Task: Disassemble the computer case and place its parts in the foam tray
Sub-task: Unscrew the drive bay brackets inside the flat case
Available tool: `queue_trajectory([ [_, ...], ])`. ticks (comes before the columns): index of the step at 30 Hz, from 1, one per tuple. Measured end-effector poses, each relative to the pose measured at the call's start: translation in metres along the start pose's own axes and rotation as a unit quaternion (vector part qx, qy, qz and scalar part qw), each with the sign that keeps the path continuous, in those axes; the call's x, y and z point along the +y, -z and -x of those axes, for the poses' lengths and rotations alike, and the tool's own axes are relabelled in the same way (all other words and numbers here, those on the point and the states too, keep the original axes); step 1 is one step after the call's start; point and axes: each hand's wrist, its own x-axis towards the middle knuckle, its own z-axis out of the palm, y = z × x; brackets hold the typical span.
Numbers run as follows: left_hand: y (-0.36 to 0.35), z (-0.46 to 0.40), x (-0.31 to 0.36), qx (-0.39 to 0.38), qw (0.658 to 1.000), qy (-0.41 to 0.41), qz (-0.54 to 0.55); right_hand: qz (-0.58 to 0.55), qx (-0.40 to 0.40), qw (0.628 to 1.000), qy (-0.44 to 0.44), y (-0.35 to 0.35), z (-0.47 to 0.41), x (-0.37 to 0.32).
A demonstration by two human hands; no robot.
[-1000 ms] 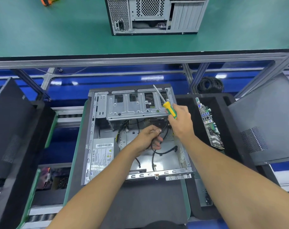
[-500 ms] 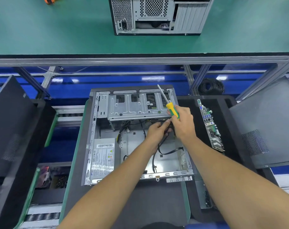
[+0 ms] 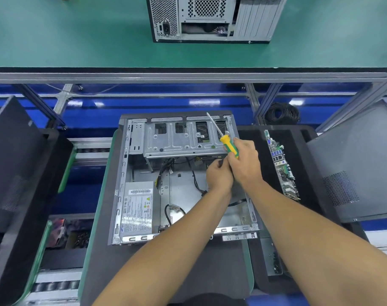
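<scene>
The open computer case (image 3: 122,177) lies flat in front of me, with its drive cage (image 3: 179,140) at the far end and the power supply (image 3: 137,210) at the near left. Black cables (image 3: 196,180) run across its floor. My right hand (image 3: 245,164) grips a yellow and green screwdriver (image 3: 229,146), shaft pointing up and away. My left hand (image 3: 219,175) pinches a black cable connector just under the cage's right end, touching my right hand. The black foam tray (image 3: 307,151) to the right holds the motherboard (image 3: 281,164).
A black side panel (image 3: 360,164) leans at the right and another black panel (image 3: 15,155) at the left. A second computer case (image 3: 210,18) stands on the green bench beyond. A coil of black cable (image 3: 282,112) lies behind the tray.
My left hand has moved up and right from the case floor to the connector under the drive cage, meeting my right hand. The screwdriver stays in my right hand.
</scene>
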Motion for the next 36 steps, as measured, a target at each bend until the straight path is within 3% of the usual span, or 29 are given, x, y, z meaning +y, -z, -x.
queue_trajectory([
  [4,-0.002,0.003,0.001,0.008,1.000,-0.004,0.013,0.005,0.002,1.000,-0.007,0.000,0.001,0.000],
  [7,0.001,0.006,-0.005,0.024,0.998,-0.036,-0.040,0.007,0.004,1.000,-0.006,0.001,0.002,-0.001],
  [13,0.014,0.000,-0.005,-0.089,0.988,-0.022,-0.128,0.011,0.000,1.000,-0.001,0.001,0.002,-0.001],
  [16,0.049,-0.025,0.006,-0.146,0.960,-0.032,-0.238,-0.003,0.001,1.000,-0.002,0.002,0.003,-0.001],
  [19,0.097,-0.043,0.017,-0.141,0.904,-0.021,-0.403,-0.007,-0.001,1.000,0.003,0.002,0.004,-0.001],
  [21,0.119,-0.044,0.028,-0.122,0.880,-0.039,-0.456,-0.009,0.001,1.000,0.001,0.001,0.003,0.000],
  [23,0.133,-0.038,0.045,-0.108,0.883,-0.054,-0.454,-0.012,0.001,1.000,-0.003,0.001,0.003,-0.001],
  [26,0.146,-0.018,0.079,-0.167,0.932,0.007,-0.322,-0.010,0.000,1.000,-0.003,0.001,0.003,-0.001],
  [29,0.164,0.003,0.119,-0.197,0.936,-0.013,-0.291,-0.007,-0.001,1.000,-0.002,0.001,0.003,-0.001],
  [33,0.200,0.022,0.153,-0.147,0.883,-0.070,-0.440,-0.009,0.002,1.000,0.000,0.001,0.004,-0.001],
  [36,0.216,0.024,0.161,-0.101,0.800,-0.104,-0.582,-0.011,0.004,1.000,-0.003,0.000,0.004,-0.001],
])
